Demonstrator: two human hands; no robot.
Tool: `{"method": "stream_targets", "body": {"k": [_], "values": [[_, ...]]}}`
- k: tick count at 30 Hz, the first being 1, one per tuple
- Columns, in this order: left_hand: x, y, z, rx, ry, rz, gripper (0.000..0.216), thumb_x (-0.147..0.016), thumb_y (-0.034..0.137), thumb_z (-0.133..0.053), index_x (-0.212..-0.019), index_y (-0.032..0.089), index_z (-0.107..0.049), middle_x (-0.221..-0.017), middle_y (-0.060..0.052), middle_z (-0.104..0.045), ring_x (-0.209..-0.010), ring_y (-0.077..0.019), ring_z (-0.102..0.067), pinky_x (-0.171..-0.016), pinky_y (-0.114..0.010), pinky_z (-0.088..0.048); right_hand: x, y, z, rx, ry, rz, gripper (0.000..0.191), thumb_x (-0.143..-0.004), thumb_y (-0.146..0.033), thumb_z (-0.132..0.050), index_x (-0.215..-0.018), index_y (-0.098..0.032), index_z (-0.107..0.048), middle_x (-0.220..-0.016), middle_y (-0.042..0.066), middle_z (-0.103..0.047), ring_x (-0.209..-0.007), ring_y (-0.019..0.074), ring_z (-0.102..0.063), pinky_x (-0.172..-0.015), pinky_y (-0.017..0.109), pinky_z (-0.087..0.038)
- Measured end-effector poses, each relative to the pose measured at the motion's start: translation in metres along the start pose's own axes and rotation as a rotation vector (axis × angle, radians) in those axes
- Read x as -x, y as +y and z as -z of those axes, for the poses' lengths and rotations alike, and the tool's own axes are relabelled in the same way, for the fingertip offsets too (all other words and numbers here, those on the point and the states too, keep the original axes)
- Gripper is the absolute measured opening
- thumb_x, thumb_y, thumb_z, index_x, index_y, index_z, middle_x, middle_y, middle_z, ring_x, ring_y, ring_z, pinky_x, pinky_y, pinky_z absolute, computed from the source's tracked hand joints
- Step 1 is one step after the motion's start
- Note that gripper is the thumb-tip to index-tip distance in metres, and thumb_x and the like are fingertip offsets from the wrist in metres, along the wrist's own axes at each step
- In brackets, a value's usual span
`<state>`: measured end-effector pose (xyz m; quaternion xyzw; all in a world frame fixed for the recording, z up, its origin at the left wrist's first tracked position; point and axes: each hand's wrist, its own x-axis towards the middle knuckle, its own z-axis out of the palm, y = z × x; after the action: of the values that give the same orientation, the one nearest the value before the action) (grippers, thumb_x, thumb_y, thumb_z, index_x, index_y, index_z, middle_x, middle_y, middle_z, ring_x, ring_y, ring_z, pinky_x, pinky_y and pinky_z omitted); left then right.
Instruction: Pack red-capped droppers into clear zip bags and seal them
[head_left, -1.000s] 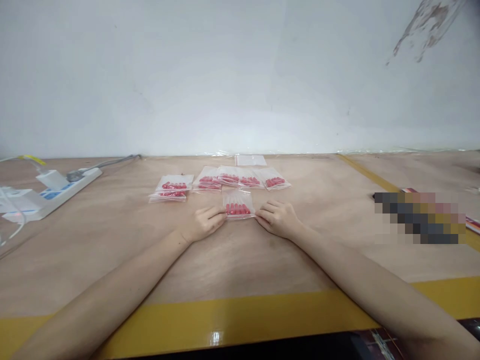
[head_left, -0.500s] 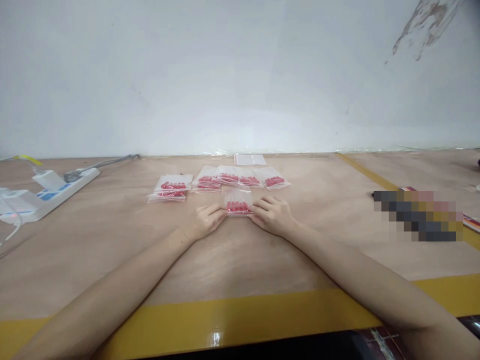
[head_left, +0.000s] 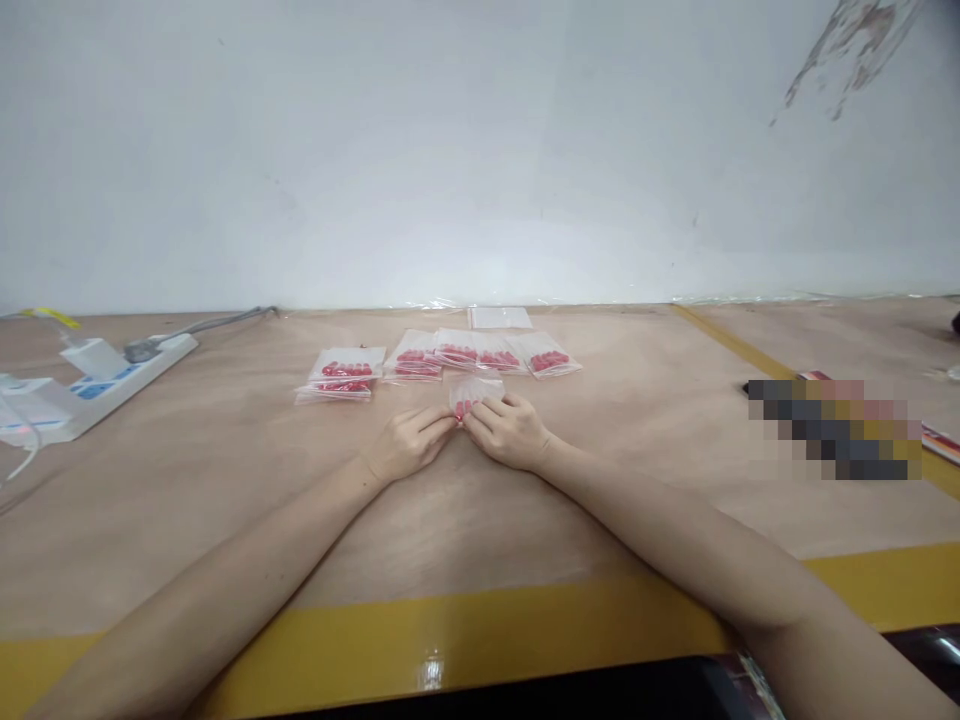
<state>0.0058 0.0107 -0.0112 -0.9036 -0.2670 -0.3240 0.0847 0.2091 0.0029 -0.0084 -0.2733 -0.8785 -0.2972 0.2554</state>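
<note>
A small clear plastic bag (head_left: pixel 475 387) with a row of red pieces in it lies on the table in front of me. My left hand (head_left: pixel 417 440) pinches its near left corner, fingers pressed together. My right hand (head_left: pixel 508 432) grips the near edge close to the left fingertips and covers much of the red pieces. Just beyond lie more bags of red pieces: a stack (head_left: pixel 345 372) to the left, an overlapping group (head_left: pixel 455 352) in the middle, and one bag (head_left: pixel 550 358) at its right end.
A white rectangular packet (head_left: pixel 500 317) lies near the wall. At the left stands a white power strip (head_left: pixel 135 385) with plugs and cables. A blurred-out dark object (head_left: pixel 832 430) lies at the right. Yellow tape (head_left: pixel 465 640) runs along the table's front edge.
My right hand has moved left along the bag's near edge, from its right corner to beside my left fingertips. The left hand has barely moved.
</note>
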Motion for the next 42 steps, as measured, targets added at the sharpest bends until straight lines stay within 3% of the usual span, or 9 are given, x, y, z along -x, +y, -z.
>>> {"method": "stream_targets", "body": {"k": [17,21,24,26,28,32,34,39,42], "values": [[0.006,-0.002,0.004,0.063,0.021,0.038,0.017,-0.085,0.022,-0.05,-0.088,0.02,-0.066,-0.091,-0.007,-0.068,-0.081,-0.0157,-0.064,-0.073,-0.025,-0.05,0.04,0.028,0.013,0.189,0.084,-0.068,0.038,-0.094,-0.027,-0.035,-0.063,-0.016,-0.053,-0.058,0.003,-0.051,-0.058,0.0125,-0.04,-0.055,0.03,-0.017],[-0.003,0.006,0.01,0.395,-0.002,0.434,0.03,-0.081,0.041,-0.055,-0.1,0.019,-0.063,-0.086,-0.006,-0.065,-0.077,-0.0171,-0.063,-0.073,-0.028,-0.052,0.042,0.031,0.008,0.193,0.159,-0.09,0.04,-0.094,-0.033,-0.037,-0.06,-0.016,-0.049,-0.053,0.001,-0.048,-0.054,0.0118,-0.037,-0.055,0.029,-0.018],[-0.018,0.017,0.014,0.933,-0.047,0.917,0.062,-0.08,0.056,-0.05,-0.132,0.024,-0.037,-0.086,-0.005,-0.063,-0.065,-0.016,-0.064,-0.064,-0.031,-0.054,0.042,0.031,0.009,0.156,0.202,-0.058,0.039,-0.093,-0.036,-0.039,-0.061,-0.016,-0.047,-0.053,0.0,-0.048,-0.053,0.0111,-0.038,-0.056,0.027,-0.021],[-0.028,0.024,0.014,1.258,-0.05,1.132,0.064,-0.081,0.052,-0.053,-0.135,0.026,-0.03,-0.091,-0.006,-0.064,-0.066,-0.015,-0.064,-0.065,-0.031,-0.055,0.041,0.029,0.011,0.1,0.204,-0.003,0.037,-0.092,-0.037,-0.041,-0.061,-0.016,-0.048,-0.055,-0.001,-0.05,-0.055,0.0108,-0.04,-0.058,0.026,-0.024],[-0.034,0.029,0.014,1.38,-0.031,1.23,0.057,-0.074,0.034,-0.068,-0.125,0.022,-0.044,-0.092,-0.006,-0.065,-0.068,-0.0123,-0.063,-0.068,-0.025,-0.053,0.039,0.028,0.014,0.035,0.18,0.068,0.037,-0.091,-0.039,-0.042,-0.063,-0.017,-0.048,-0.059,-0.001,-0.052,-0.058,0.0109,-0.042,-0.061,0.025,-0.026],[-0.033,0.021,0.022,1.235,-0.057,1.21,0.04,-0.06,0.009,-0.075,-0.097,0.013,-0.062,-0.077,-0.003,-0.065,-0.06,-0.0087,-0.059,-0.06,-0.018,-0.05,0.037,0.028,0.017,-0.105,0.072,0.092,0.043,-0.089,-0.05,-0.039,-0.065,-0.017,-0.051,-0.067,0.002,-0.055,-0.069,0.0137,-0.046,-0.072,0.027,-0.031],[-0.03,0.005,0.035,1.126,-0.002,1.135,0.043,-0.062,0.015,-0.075,-0.103,0.015,-0.061,-0.073,-0.001,-0.063,-0.058,-0.0103,-0.059,-0.059,-0.021,-0.05,0.038,0.031,0.017,-0.149,0.03,0.029,0.041,-0.09,-0.046,-0.037,-0.066,-0.017,-0.052,-0.071,0.004,-0.056,-0.073,0.0147,-0.047,-0.077,0.03,-0.031],[-0.026,-0.055,0.069,0.655,0.371,1.102,0.053,-0.069,0.017,-0.069,-0.118,0.021,-0.051,-0.081,-0.001,-0.059,-0.063,-0.0098,-0.06,-0.064,-0.024,-0.05,0.037,0.041,0.009,-0.166,0.007,-0.121,0.026,-0.089,-0.03,-0.041,-0.071,-0.016,-0.054,-0.075,0.004,-0.058,-0.073,0.0151,-0.048,-0.076,0.03,-0.031],[-0.025,-0.091,0.079,0.432,0.282,1.171,0.061,-0.069,0.015,-0.066,-0.126,0.017,-0.044,-0.081,-0.004,-0.06,-0.065,-0.0138,-0.06,-0.065,-0.027,-0.05,0.033,0.049,-0.002,-0.135,0.001,-0.259,0.015,-0.084,-0.026,-0.047,-0.08,-0.015,-0.057,-0.085,0.007,-0.06,-0.083,0.0187,-0.05,-0.077,0.031,-0.032]]}}
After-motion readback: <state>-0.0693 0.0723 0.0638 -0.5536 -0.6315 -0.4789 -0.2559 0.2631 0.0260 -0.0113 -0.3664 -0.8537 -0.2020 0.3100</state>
